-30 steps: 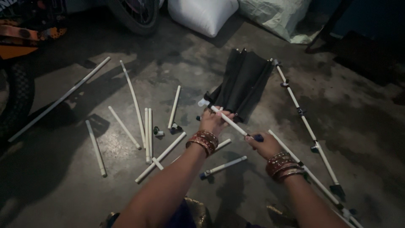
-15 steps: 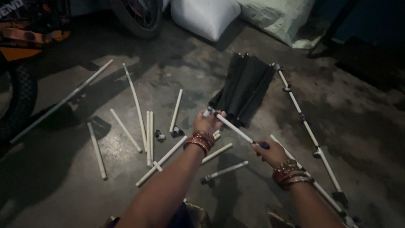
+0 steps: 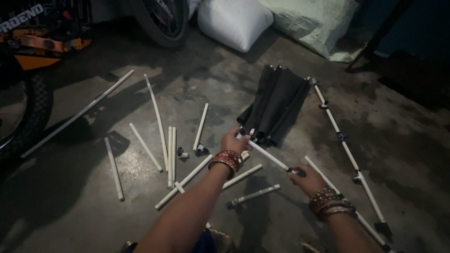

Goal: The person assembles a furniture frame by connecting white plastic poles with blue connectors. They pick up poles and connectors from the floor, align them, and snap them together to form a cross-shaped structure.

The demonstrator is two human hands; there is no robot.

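The left hand (image 3: pixel 233 140) is closed around the upper end of a short white rod (image 3: pixel 268 156) near the middle of the frame, and the right hand (image 3: pixel 307 179) grips the same rod at its lower end, where a small dark fitting (image 3: pixel 296 172) sits; the rod runs slanting between them, lifted just above the floor (image 3: pixel 243 79). The grip at the right is only at the very tip, so the fitting could slip or twist off if the hands pull against each other, and a thin rod like this looks likely to bend if pressed at both ends. Just beyond the left hand lies a folded black fabric bundle (image 3: pixel 276 105), touching or nearly touching the rod's upper end; the rod's tip could snag in its folds. To the right, a long white pole with dark clips (image 3: pixel 347 150) runs from the bundle toward the lower right corner, close to the right wrist, and an elbow swing could knock it. Below the hands lie two more short rods (image 3: pixel 253 195), and to the left a scatter of loose white rods (image 3: pixel 159 126) and small connectors (image 3: pixel 180 152), easy to roll away or lose in the dim light. A wheel (image 3: pixel 159 23) and a white sack (image 3: pixel 234 21) sit in the upper part of the frame, well apart.
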